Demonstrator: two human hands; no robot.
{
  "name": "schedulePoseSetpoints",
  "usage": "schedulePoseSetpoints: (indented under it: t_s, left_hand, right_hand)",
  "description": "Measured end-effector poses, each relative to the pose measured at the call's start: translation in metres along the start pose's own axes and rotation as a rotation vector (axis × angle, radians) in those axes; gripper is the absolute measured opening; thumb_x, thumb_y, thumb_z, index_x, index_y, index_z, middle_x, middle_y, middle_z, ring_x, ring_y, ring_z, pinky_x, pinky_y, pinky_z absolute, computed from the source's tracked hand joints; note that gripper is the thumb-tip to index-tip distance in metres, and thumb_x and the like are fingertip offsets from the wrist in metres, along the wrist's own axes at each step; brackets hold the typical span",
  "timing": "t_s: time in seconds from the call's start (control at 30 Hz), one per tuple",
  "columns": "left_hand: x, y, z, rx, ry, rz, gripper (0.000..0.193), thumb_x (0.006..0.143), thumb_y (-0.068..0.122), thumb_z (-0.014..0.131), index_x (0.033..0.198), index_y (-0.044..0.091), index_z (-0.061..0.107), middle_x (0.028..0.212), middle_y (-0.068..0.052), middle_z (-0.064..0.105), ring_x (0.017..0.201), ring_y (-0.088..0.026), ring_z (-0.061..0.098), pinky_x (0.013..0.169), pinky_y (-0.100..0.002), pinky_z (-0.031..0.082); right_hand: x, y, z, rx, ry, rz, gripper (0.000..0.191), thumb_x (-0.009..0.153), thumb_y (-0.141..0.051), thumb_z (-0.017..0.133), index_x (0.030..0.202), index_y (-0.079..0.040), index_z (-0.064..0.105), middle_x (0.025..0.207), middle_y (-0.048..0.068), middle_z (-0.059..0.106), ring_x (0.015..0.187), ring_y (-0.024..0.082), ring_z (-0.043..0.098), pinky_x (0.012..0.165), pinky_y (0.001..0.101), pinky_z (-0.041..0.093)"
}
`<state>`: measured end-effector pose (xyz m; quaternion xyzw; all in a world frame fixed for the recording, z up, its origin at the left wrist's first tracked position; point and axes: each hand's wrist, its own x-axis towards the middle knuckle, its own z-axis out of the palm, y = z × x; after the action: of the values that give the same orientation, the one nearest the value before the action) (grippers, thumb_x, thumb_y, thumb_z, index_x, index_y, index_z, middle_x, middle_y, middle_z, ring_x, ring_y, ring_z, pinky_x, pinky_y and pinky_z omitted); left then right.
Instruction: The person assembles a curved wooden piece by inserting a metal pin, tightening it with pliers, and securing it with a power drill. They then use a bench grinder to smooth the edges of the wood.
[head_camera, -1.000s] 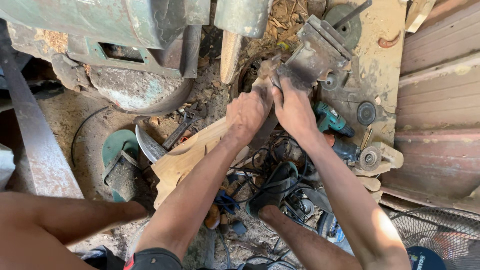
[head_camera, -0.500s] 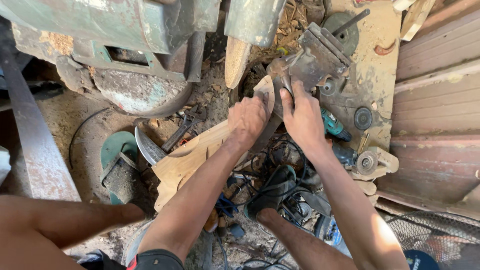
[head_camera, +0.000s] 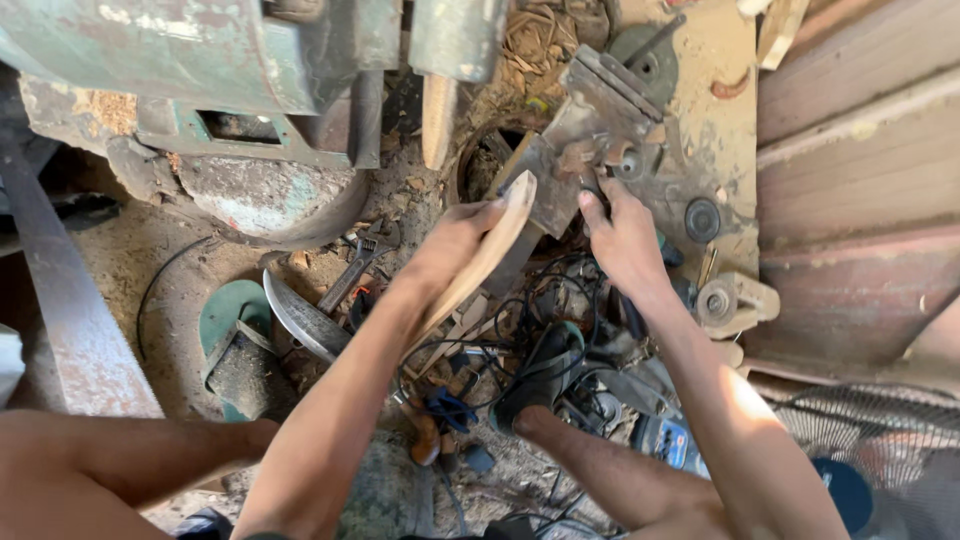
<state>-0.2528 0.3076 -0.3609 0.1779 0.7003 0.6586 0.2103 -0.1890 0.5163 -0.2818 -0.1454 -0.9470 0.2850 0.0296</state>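
My left hand (head_camera: 452, 245) grips a pale, flat, curved piece of wood (head_camera: 496, 240), held on edge so its thin side faces the camera. Its top end lies against a rusty metal vise (head_camera: 590, 140) bolted to a dusty bench. My right hand (head_camera: 622, 232) reaches to the vise's small handle or knob, fingertips touching it; I cannot tell whether it grips anything. Both forearms stretch up from the bottom of the view.
A large green rusted machine (head_camera: 230, 90) fills the upper left. On the dirt floor lie a green sandal (head_camera: 235, 345), a curved blade (head_camera: 300, 320), a wrench (head_camera: 355, 270), tangled black cables (head_camera: 520, 310) and a power tool (head_camera: 735, 300). Wooden planks (head_camera: 860, 180) stand at right.
The wood piece has been turned from flat to on edge and lifted away from the floor clutter. My right hand has left the wood and moved onto the vise.
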Motion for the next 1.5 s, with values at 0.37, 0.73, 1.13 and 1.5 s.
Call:
schedulePoseSetpoints:
  t_s: [0.37, 0.73, 1.13, 1.5]
  left_hand:
    - [-0.085, 0.027, -0.005, -1.348, -0.535, -0.305, 0.038, 0.099, 0.031, 0.048, 0.1, -0.002, 0.066, 0.056, -0.005, 0.042, 0.054, -0.017, 0.041, 0.058, -0.031, 0.039]
    - [-0.097, 0.03, 0.007, -1.432, -0.649, -0.189, 0.036, 0.104, 0.028, 0.05, 0.104, -0.003, 0.069, 0.06, -0.004, 0.047, 0.05, -0.015, 0.041, 0.063, -0.03, 0.041]
    - [-0.068, 0.049, 0.042, 0.402, 0.183, -0.212, 0.05, 0.097, 0.051, 0.056, 0.13, 0.014, 0.064, 0.081, -0.022, 0.075, 0.074, -0.033, 0.074, 0.074, -0.049, 0.058]
    - [0.024, 0.035, 0.038, 0.606, 0.221, -0.431, 0.041, 0.101, 0.045, 0.052, 0.129, 0.014, 0.055, 0.099, -0.024, 0.073, 0.095, -0.045, 0.071, 0.085, -0.055, 0.054]
  right_hand:
    - [-0.004, 0.03, 0.014, -0.026, -0.084, -0.033, 0.033, 0.102, -0.025, 0.059, 0.115, 0.005, 0.064, 0.099, 0.033, 0.068, 0.1, 0.051, 0.063, 0.084, 0.0529, 0.048]
    - [-0.006, 0.022, 0.01, -0.063, -0.108, 0.04, 0.033, 0.101, -0.022, 0.058, 0.123, 0.003, 0.063, 0.101, 0.034, 0.068, 0.103, 0.052, 0.062, 0.086, 0.055, 0.048]
    - [-0.01, 0.036, 0.016, 0.009, -0.058, -0.008, 0.034, 0.102, -0.024, 0.059, 0.12, 0.005, 0.063, 0.103, 0.032, 0.069, 0.102, 0.049, 0.064, 0.087, 0.051, 0.048]
    - [0.006, -0.006, 0.009, 0.031, -0.008, -0.099, 0.031, 0.104, -0.027, 0.058, 0.115, 0.002, 0.061, 0.086, 0.028, 0.066, 0.08, 0.045, 0.067, 0.072, 0.0494, 0.049]
